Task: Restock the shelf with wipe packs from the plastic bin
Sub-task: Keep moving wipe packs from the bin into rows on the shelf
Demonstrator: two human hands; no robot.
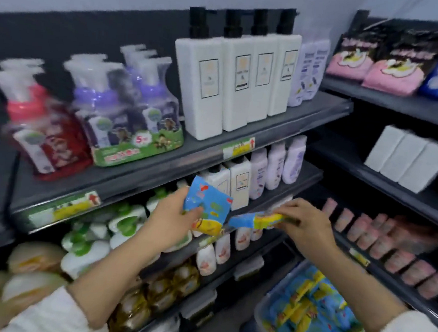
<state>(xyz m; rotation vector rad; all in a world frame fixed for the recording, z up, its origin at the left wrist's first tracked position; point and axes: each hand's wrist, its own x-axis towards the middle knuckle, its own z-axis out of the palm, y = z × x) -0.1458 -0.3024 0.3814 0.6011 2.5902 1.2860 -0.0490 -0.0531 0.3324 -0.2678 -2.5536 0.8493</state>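
My left hand (pixel 175 213) grips a blue and yellow wipe pack (pixel 210 204), held upright in front of the second shelf (pixel 284 195). My right hand (pixel 304 222) pinches a second blue and yellow wipe pack (pixel 257 220) that lies flat, its left end close to the first pack. Both packs hang in the air just before the shelf's front edge. The clear plastic bin (pixel 262 312) sits low at the right, filled with several more blue and yellow wipe packs (pixel 313 317).
The top shelf (pixel 186 160) holds pump soap bottles and tall white dispenser bottles (pixel 235 85). The lower shelves carry white lotion bottles and green-and-white refill pouches (pixel 95 234). A side rack at the right holds pink packs (pixel 390 249) and white boxes (pixel 409 161).
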